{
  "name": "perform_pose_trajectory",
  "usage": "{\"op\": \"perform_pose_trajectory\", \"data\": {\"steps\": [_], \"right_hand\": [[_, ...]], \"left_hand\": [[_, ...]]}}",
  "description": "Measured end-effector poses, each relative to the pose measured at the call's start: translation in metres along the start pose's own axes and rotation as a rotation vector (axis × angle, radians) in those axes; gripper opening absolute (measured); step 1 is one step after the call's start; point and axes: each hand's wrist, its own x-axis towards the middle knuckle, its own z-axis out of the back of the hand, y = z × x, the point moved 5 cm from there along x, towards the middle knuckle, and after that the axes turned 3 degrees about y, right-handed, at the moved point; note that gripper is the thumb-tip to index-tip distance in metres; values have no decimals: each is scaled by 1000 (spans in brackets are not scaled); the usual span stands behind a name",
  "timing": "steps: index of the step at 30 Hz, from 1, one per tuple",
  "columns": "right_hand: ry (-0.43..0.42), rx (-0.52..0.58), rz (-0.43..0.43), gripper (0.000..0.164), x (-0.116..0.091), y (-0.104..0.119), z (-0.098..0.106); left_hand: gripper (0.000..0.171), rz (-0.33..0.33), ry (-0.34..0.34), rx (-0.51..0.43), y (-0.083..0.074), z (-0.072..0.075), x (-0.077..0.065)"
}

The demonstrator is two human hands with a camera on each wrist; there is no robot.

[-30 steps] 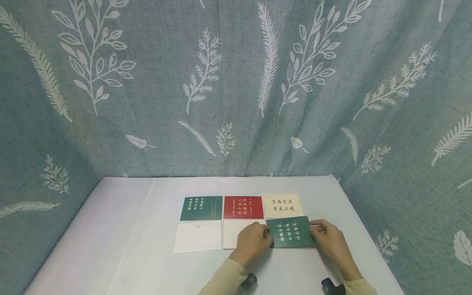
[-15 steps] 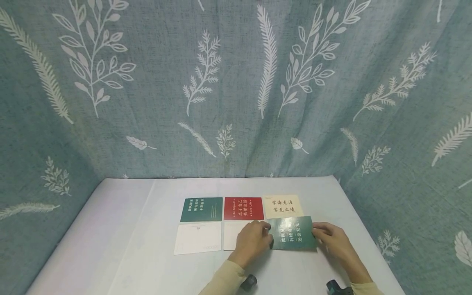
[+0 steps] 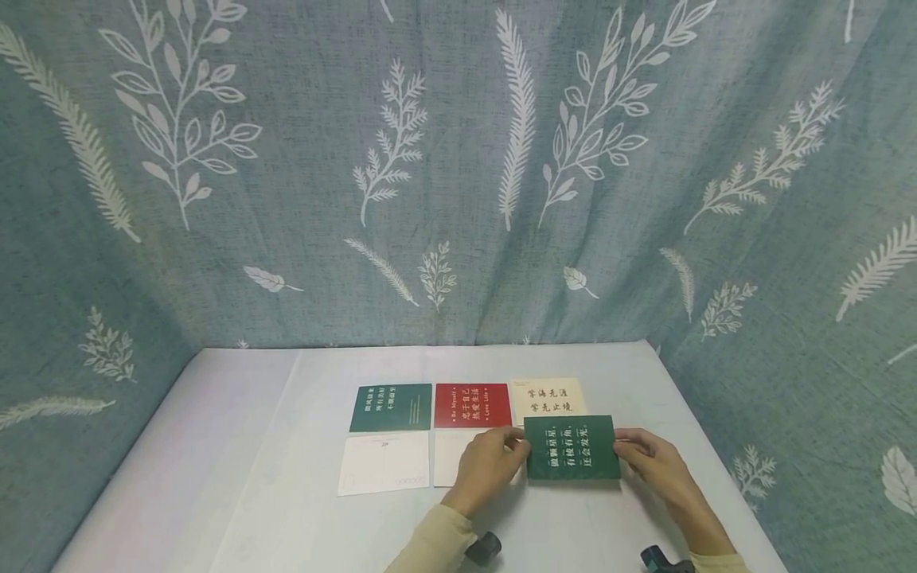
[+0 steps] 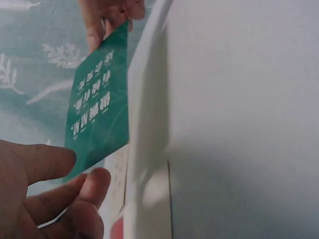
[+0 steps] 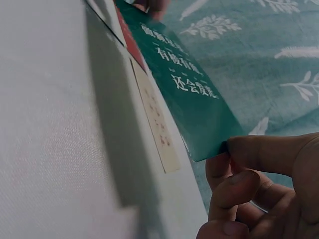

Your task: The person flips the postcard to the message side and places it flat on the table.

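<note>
While your left hand (image 3: pixel 489 469) pinches the left edge of the glossy dark green rectangular paper card (image 3: pixel 571 450) between thumb and fingers, your right hand (image 3: pixel 655 465) pinches its right edge; both grips nearly closed, only the card's thickness between. Card is up off the white-covered table (image 3: pixel 286 477), tilted, its far edge overlapping the cream paper card (image 3: pixel 550 396) in head view. Left neighbour: white card (image 3: pixel 450 458), partly behind your left hand. You've a wide stretch of tabletop to the left; right table edge is near your right hand, patterned blue-green curtain (image 3: pixel 458 159) beyond.

Lettering: held card reads 做颗星星 / 有棱有角 / 还会发光. Cream: 学海无涯 / 学无止境. Red paper card (image 3: pixel 473 406): "Be Myself", "Love Life", 忠于自己 / 热爱生活. Second green card (image 3: pixel 392 407), back left: white Chinese lines. Off-white postcard-like card (image 3: pixel 384 463), front left: small red mark, too tiny to read.
</note>
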Motion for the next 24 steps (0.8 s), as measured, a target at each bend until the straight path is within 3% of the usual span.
{"op": "perform_pose_trajectory", "data": {"steps": [8,24], "right_hand": [[-23,-16,20,52,0,3,-3],[-95,-56,37,47,-1,8,-5]], "left_hand": [[15,-14,-47,-79,-6,9,-2],[15,-13,-32,-157,-8,18,-3]]}}
